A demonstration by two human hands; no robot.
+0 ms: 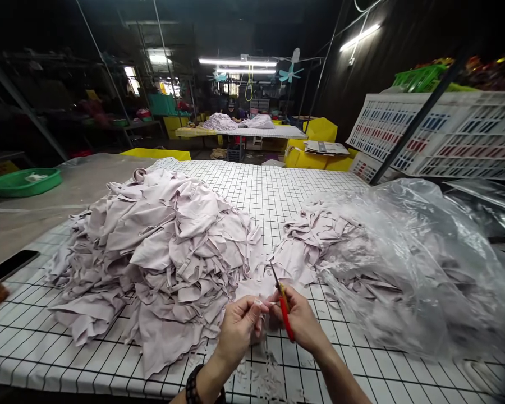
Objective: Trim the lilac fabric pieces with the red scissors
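My left hand (239, 328) is closed in a pinch on a pale lilac fabric piece (252, 289) just in front of me. My right hand (301, 320) is closed round red-handled thread snips (283, 303), their blades pointing up at the cloth. A big heap of the same lilac fabric pieces (160, 247) lies to the left of my hands. A second heap (315, 241) spills from a clear plastic bag (412, 264) on the right. Small cut scraps (269, 376) lie on the table under my wrists.
The table has a white cloth with a black grid (273, 185). A green basin (23, 182) and a dark phone (10, 265) are at the left. White crates (446, 134) stand at the right rear. Another table with fabric piles (235, 126) is further back.
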